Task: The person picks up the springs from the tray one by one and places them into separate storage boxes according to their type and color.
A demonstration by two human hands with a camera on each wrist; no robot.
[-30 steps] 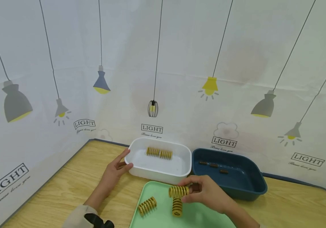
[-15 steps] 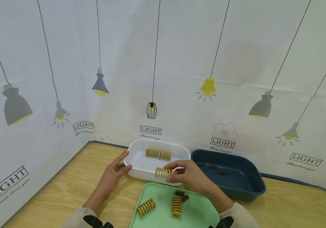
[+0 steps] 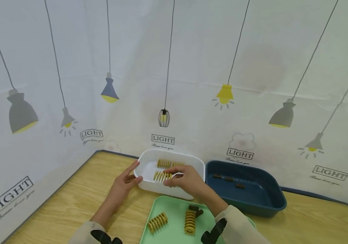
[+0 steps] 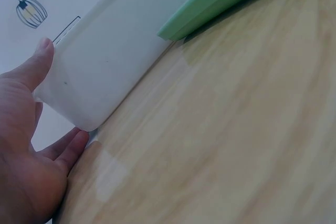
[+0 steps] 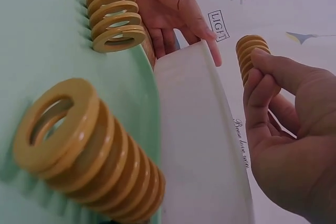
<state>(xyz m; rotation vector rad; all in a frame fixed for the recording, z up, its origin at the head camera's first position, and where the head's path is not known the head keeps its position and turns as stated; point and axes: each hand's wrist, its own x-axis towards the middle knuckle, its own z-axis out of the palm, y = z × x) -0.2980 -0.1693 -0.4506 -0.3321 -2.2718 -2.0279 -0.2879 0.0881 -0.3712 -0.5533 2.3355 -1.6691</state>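
My right hand (image 3: 187, 179) pinches a large yellow coil spring (image 3: 161, 176) by one end, above the front part of the white plastic bin (image 3: 143, 185). Behind it in the bin, two similar yellow springs (image 3: 163, 164) lie end to end. My left hand (image 3: 126, 178) grips the bin's left end, with the thumb (image 4: 39, 66) on the near side and other fingers around the corner. On the light green tray (image 3: 158, 237) lie two more yellow springs: one left (image 3: 157, 222), one nearer the middle (image 3: 190, 222). Small dark springs (image 3: 199, 212) lie beside the latter.
A dark blue bin (image 3: 271, 196) stands right of the white one, with three small dark springs (image 3: 229, 179) inside. The wooden table (image 3: 61, 206) runs back to a wall cloth (image 3: 192, 51) printed with lamps. The tray sits in front of both bins.
The right hand has carried its yellow spring from over the tray up and left to over the white bin. The left hand has stayed on the bin's end.
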